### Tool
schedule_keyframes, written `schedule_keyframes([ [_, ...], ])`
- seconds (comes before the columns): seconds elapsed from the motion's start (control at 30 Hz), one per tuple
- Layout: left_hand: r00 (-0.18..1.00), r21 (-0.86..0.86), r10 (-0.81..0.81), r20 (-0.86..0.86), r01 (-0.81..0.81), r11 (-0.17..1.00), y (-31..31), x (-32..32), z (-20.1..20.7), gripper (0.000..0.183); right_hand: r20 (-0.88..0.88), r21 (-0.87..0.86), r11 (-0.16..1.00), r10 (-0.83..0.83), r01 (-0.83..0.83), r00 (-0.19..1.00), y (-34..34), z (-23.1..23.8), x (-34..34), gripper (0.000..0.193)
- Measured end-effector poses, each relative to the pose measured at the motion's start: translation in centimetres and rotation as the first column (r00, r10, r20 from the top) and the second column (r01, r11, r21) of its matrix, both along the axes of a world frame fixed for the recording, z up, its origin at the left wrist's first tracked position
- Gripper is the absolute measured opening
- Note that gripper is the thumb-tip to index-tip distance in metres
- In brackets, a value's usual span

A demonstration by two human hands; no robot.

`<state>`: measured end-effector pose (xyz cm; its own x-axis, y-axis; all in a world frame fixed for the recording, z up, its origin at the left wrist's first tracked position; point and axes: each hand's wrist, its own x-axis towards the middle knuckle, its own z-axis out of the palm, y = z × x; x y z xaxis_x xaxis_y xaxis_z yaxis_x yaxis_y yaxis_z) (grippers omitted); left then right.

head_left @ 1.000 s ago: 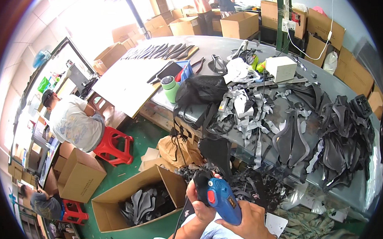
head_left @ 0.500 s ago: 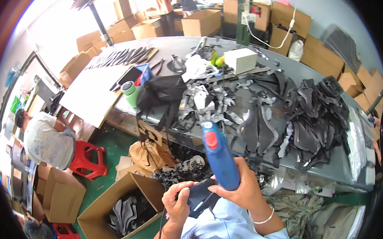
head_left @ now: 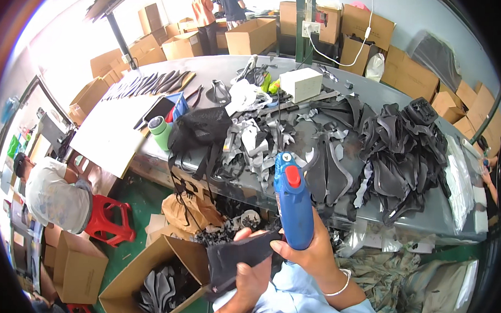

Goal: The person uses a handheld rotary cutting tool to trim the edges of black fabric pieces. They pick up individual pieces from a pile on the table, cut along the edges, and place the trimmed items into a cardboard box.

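My right hand (head_left: 315,244) is wrapped round a blue hand-held power tool (head_left: 294,213) with a red button near its upper end. The tool stands roughly upright, and its working end is hidden. In my left hand (head_left: 253,281) is a black fabric piece (head_left: 230,260), gripped with the thumb in front and the fingers behind. The piece spreads flat over the edge of an open carton (head_left: 189,245), its right end close to the fingers on the tool. Dark curved pieces (head_left: 163,288) lie inside that carton.
Ahead, the grey table (head_left: 338,159) bears a heap of black shaped covers (head_left: 402,156), scraps (head_left: 256,140), a white box (head_left: 300,84), a black bag (head_left: 199,130) and a green bottle (head_left: 160,132). A person (head_left: 59,194) sits on a red stool (head_left: 111,220) at left.
My left hand has turned and brought the black fabric piece out flat to the left. The blue tool has shifted slightly right and stands more upright. The whole view has tilted a little.
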<state>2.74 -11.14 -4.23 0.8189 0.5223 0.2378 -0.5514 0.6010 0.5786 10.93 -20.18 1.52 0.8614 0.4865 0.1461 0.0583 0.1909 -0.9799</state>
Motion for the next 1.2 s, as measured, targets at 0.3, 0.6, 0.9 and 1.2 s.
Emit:
schedule_keyframes([
  [0.3, 0.996, -0.179, -0.088, 0.000, 0.086, 0.980, 1.0, -0.2, 2.3, 0.049, -0.056, 0.072, 0.989, -0.123, 0.127, 0.991, 0.1, -0.3, 0.5, 0.052],
  [0.6, 0.999, 0.006, 0.019, -0.037, -0.019, 1.000, 0.3, 0.4, 2.1, 0.047, 0.333, -0.077, 0.918, -0.345, 0.390, 0.877, 0.8, -0.6, -0.3, 0.053],
  [0.9, 0.968, 0.118, 0.086, -0.236, -0.060, 0.991, 5.4, -0.3, 4.7, 0.047, 0.643, -0.341, 0.889, -0.017, 0.305, 0.766, -0.8, -1.5, -0.7, 0.055],
  [1.2, 0.946, 0.127, 0.176, -0.273, -0.146, 0.981, 8.7, -1.9, 5.9, 0.034, 0.693, -0.521, 0.835, 0.294, 0.177, 0.658, -2.9, -3.7, -2.6, 0.057],
])
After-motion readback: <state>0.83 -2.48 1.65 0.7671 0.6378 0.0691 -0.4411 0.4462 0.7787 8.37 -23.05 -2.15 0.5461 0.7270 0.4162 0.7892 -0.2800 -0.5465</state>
